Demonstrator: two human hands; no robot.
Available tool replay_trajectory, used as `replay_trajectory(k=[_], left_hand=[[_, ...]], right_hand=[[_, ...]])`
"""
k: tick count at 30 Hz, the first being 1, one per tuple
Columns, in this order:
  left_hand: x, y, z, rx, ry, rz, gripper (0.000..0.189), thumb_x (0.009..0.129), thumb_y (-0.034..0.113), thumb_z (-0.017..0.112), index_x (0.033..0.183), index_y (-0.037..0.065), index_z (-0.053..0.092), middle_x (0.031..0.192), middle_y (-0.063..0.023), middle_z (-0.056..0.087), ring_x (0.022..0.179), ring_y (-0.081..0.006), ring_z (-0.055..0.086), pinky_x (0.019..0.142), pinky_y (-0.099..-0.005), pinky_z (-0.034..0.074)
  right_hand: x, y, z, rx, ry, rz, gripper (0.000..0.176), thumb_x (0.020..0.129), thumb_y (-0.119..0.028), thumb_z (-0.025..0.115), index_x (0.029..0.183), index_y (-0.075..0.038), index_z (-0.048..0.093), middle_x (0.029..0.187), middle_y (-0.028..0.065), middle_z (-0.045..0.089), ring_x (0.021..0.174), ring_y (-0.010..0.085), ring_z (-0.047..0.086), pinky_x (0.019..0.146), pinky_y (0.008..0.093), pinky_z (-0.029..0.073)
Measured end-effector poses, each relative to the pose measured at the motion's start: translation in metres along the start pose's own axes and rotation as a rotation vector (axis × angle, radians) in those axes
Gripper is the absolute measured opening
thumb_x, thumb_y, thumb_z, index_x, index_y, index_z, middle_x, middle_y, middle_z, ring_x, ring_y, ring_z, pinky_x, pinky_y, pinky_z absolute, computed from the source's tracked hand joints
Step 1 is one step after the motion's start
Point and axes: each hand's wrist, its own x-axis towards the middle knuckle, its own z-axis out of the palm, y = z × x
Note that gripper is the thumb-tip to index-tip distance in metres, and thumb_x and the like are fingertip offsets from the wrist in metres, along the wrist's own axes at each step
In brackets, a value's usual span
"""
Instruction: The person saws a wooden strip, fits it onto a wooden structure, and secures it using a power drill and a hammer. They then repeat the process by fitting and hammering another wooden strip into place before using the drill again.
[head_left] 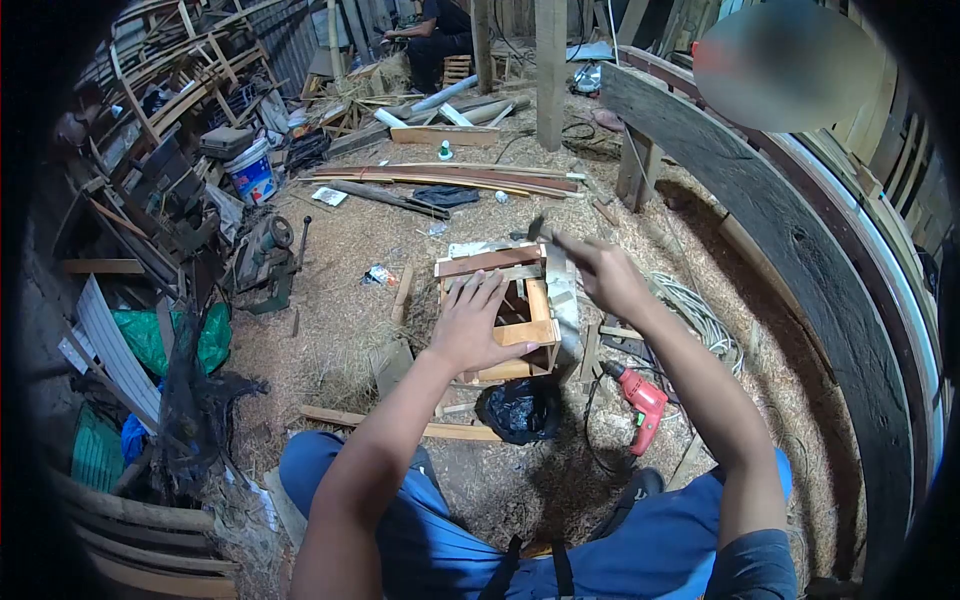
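Observation:
A small wooden box frame [530, 320] stands on the sawdust floor in front of me, with a reddish plank across its far top. My left hand [472, 325] lies flat on top of it, fingers spread. My right hand [600, 272] hovers at the frame's far right corner, next to a metal sheet [562, 295] leaning on its side; a small dark thing [537, 228] shows at the fingertips, too blurred to name.
A red power drill [642, 400] and a black plastic bag [518, 410] lie beside the frame. Coiled cord [695, 310] sits right. A curved dark plank [780, 220] runs along the right. Machinery [262, 250], a bucket [252, 172] and stacked wood crowd the left. A person [435, 35] sits far back.

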Motion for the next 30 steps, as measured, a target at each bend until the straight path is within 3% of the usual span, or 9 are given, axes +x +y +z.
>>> replay_trajectory(k=[4,6,10,12,15,18,20,23,30], left_hand=[[-0.001,0.001,-0.003,0.009,-0.018,-0.015,0.117,0.077,0.08,0.064,0.157,0.001,0.034,0.161,-0.0182,0.035,0.152,-0.0362,0.029,0.127,-0.0518,0.017],[-0.001,0.003,-0.002,0.011,-0.027,-0.019,0.117,0.077,0.08,0.064,0.157,0.001,0.034,0.162,-0.0178,0.034,0.152,-0.0361,0.028,0.127,-0.0517,0.017],[0.0,0.003,-0.005,0.007,-0.035,-0.032,0.117,0.077,0.081,0.064,0.158,0.002,0.033,0.162,-0.0173,0.034,0.152,-0.0364,0.027,0.127,-0.0511,0.016],[-0.002,0.004,-0.005,0.003,-0.045,-0.034,0.117,0.078,0.081,0.064,0.158,0.002,0.032,0.162,-0.0174,0.034,0.152,-0.0365,0.027,0.127,-0.0509,0.016],[-0.002,0.002,-0.003,0.014,-0.03,-0.024,0.117,0.077,0.081,0.064,0.158,0.002,0.032,0.162,-0.0177,0.034,0.152,-0.0365,0.027,0.127,-0.0508,0.016],[-0.002,0.002,-0.002,-0.001,-0.033,-0.026,0.117,0.077,0.081,0.064,0.158,0.002,0.032,0.161,-0.018,0.035,0.152,-0.037,0.028,0.127,-0.051,0.017],[-0.001,0.002,-0.004,0.004,-0.041,-0.017,0.118,0.077,0.081,0.064,0.158,0.002,0.031,0.161,-0.0184,0.035,0.152,-0.0375,0.029,0.127,-0.0512,0.017],[-0.001,0.004,-0.007,0.025,-0.066,-0.038,0.119,0.077,0.082,0.063,0.159,0.002,0.031,0.16,-0.0188,0.036,0.152,-0.0378,0.029,0.127,-0.0514,0.017],[-0.002,0.001,-0.001,0.011,-0.026,-0.017,0.117,0.078,0.082,0.062,0.158,0.002,0.033,0.159,-0.0192,0.038,0.151,-0.0377,0.029,0.127,-0.0519,0.018]], right_hand=[[0.001,0.003,0.003,0.226,0.291,-0.101,0.06,0.09,-0.004,0.057,0.146,-0.026,0.057,0.103,0.0201,0.069,0.094,0.0404,0.07,0.083,0.0481,0.057],[-0.007,0.005,0.014,-0.133,-0.124,0.022,0.068,0.087,-0.002,0.057,0.149,-0.029,0.053,0.105,0.0195,0.069,0.095,0.0397,0.07,0.082,0.0492,0.058],[-0.003,-0.008,-0.001,-0.189,-0.247,0.008,0.07,0.086,-0.001,0.055,0.149,-0.032,0.053,0.112,0.0205,0.069,0.099,0.0402,0.07,0.084,0.0514,0.058],[-0.001,-0.009,-0.003,-0.094,-0.194,0.055,0.066,0.087,0.0,0.057,0.147,-0.027,0.056,0.11,0.0218,0.069,0.097,0.0408,0.069,0.085,0.0499,0.057],[0.009,-0.008,-0.009,0.234,0.267,-0.115,0.061,0.089,0.003,0.06,0.146,-0.019,0.057,0.104,0.0233,0.069,0.095,0.0418,0.068,0.084,0.0485,0.055],[0.002,-0.002,0.002,0.211,0.344,-0.118,0.059,0.092,0.0,0.058,0.146,-0.021,0.056,0.103,0.0228,0.069,0.096,0.0424,0.068,0.086,0.0489,0.055],[-0.013,0.008,0.014,-0.158,-0.159,0.008,0.065,0.089,-0.001,0.053,0.148,-0.028,0.053,0.107,0.022,0.069,0.097,0.0424,0.069,0.086,0.0508,0.056],[-0.008,0.005,0.008,-0.084,-0.168,0.074,0.066,0.086,0.001,0.053,0.146,-0.026,0.056,0.107,0.0221,0.069,0.097,0.0429,0.069,0.085,0.0515,0.056],[0.002,-0.001,-0.005,0.23,0.364,-0.119,0.054,0.093,-0.003,0.06,0.144,-0.021,0.06,0.101,0.0218,0.068,0.088,0.0412,0.069,0.077,0.0475,0.054]])
